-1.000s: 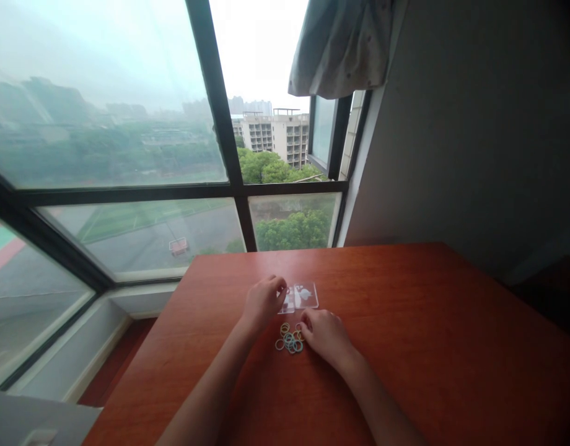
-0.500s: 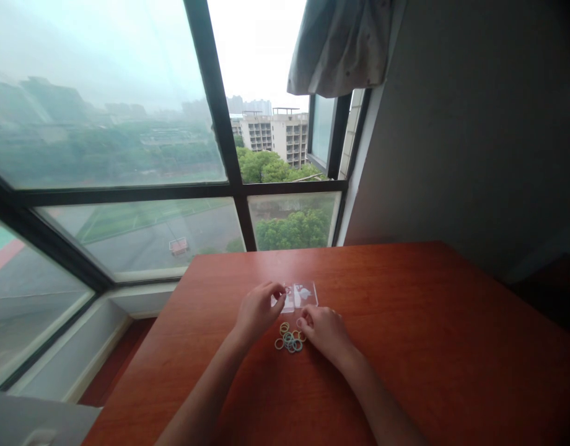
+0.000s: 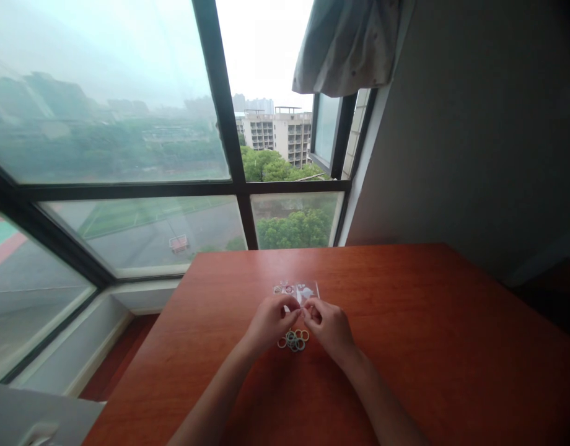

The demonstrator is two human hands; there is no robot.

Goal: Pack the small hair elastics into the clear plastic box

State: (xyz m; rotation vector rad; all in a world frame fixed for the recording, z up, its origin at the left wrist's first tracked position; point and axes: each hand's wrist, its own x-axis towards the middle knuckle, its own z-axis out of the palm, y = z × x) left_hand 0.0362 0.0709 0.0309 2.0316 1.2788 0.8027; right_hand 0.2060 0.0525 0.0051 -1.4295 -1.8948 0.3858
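My left hand [image 3: 272,323] and my right hand [image 3: 330,327] meet over the table, fingertips pinched nearly together. Between them a small pink ring [image 3: 302,308], like a thin hair tie, is mostly hidden by the fingers. Just below lies a loose pile of similar rings [image 3: 294,340] in pale yellow, green and blue. Behind my hands is a clear plastic case [image 3: 316,290] with white shapes visible on its right side. A few rings [image 3: 289,289], one of them reddish, sit in its left part, partly covered by my left hand.
The reddish-brown wooden table [image 3: 406,322] extends widely to both sides. Dark-framed windows [image 3: 140,193] stand beyond its far edge, with a curtain [image 3: 345,56] hanging above. A grey wall [image 3: 452,142] rises at the right.
My left hand has come down from the case toward my right. My right hand has lifted the pink ring away from the pile, and the fingertips of both hands now meet at it.
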